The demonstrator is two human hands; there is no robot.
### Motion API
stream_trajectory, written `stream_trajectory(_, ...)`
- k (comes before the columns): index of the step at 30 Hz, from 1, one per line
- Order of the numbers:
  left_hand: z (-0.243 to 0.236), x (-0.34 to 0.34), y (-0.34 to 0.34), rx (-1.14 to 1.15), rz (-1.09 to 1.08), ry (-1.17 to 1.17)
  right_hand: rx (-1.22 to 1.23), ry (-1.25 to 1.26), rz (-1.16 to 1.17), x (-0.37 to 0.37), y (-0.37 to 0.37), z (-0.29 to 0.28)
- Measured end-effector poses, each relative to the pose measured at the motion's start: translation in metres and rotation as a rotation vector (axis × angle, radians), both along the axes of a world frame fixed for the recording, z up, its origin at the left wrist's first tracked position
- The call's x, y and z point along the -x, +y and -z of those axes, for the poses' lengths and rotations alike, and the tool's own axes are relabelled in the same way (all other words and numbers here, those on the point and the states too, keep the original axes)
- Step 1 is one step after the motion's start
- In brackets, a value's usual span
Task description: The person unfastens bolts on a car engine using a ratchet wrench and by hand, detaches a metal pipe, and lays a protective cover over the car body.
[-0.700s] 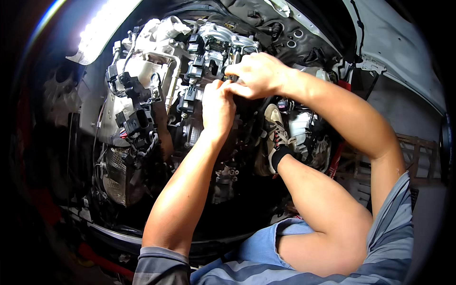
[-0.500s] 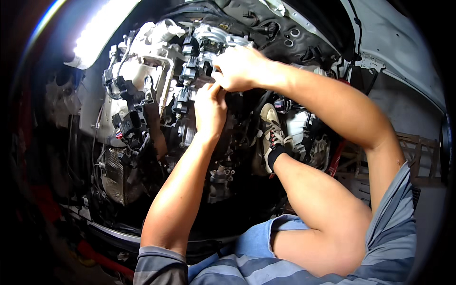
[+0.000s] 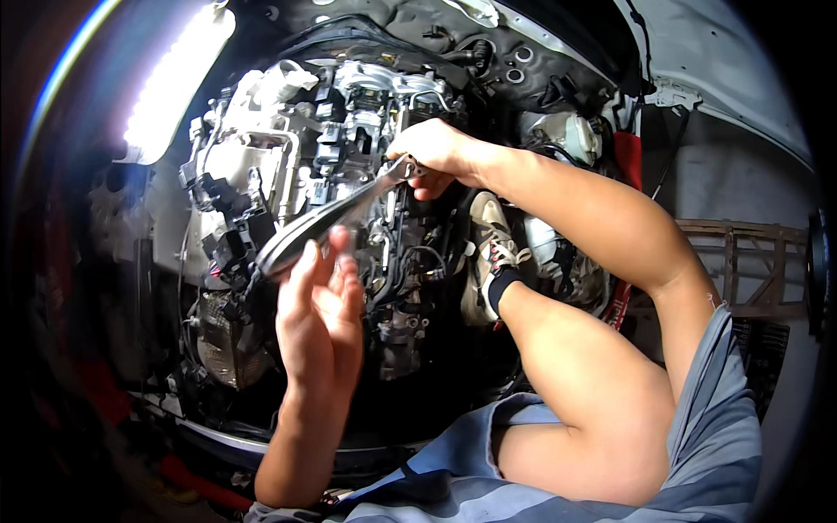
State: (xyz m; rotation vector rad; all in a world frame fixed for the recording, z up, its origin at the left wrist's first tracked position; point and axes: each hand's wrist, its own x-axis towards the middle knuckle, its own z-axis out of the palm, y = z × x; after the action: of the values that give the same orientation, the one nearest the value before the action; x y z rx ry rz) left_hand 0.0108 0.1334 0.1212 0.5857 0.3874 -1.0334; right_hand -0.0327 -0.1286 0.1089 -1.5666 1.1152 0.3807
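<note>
A metal ratchet wrench (image 3: 342, 206) slants over the engine (image 3: 356, 113), its handle pointing down to the left. My right hand (image 3: 436, 155) is closed about the ratchet's head end, and some of its fingers are hidden behind the tool. Close to the handle's free end is my left hand (image 3: 319, 327), palm up with fingers stretched out and a little blurred. No firm grip by the left hand on the handle shows. Black ignition-coil-like parts (image 3: 328, 144) stand in a row on the engine, left of my right hand.
A bright work lamp (image 3: 179, 87) shines at the upper left. Black wiring connectors (image 3: 228, 231) crowd the engine's left side. My shoe (image 3: 490, 253) rests in the engine bay, right of the engine. A pale reservoir (image 3: 571, 138) stands beyond my right forearm.
Both hands were together at the engine top. My left hand has drawn back toward me and opened. The ratchet wrench now shows, with my right hand at its head. The view has shifted slightly.
</note>
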Motion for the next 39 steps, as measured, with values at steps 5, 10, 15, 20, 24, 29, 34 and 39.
stream_trajectory(5, 0.021, -0.053, -0.117, -0.278, 0.055, -0.285, 0.215, -0.029, 0.019, 0.001, 0.02, -0.01)
stream_trajectory(10, 0.027, -0.055, -0.194, -0.777, 0.405, -1.284, 1.239, -0.366, -0.512, 0.022, 0.03, -0.008)
stream_trajectory(15, 0.009, 0.008, -0.202, -0.629, 0.753, -2.286, 1.323, -0.62, -0.448, 0.069, -0.001, -0.065)
stream_trajectory(20, 0.022, 0.041, -0.138, -0.277, 1.086, -2.76, 1.237, -0.578, -0.952, 0.073, 0.003, -0.076)
stream_trajectory(24, 0.051, 0.029, -0.087, -0.07, 0.652, -2.625, 1.086, -0.364, -1.469, 0.044, 0.014, -0.064)
stream_trajectory(29, -0.007, -0.006, 0.005, 0.048, 1.06, -2.349, 1.108, -0.4, -1.494, 0.016, 0.017, -0.05)
stream_trajectory(34, -0.03, -0.004, 0.037, -0.031, 0.905, -1.749, 1.262, -0.383, -1.321, 0.011, 0.01, -0.026)
stream_trajectory(39, 0.019, 0.022, -0.035, -0.337, 0.176, -1.377, 0.733, -0.18, -0.457, 0.002, 0.009, -0.016)
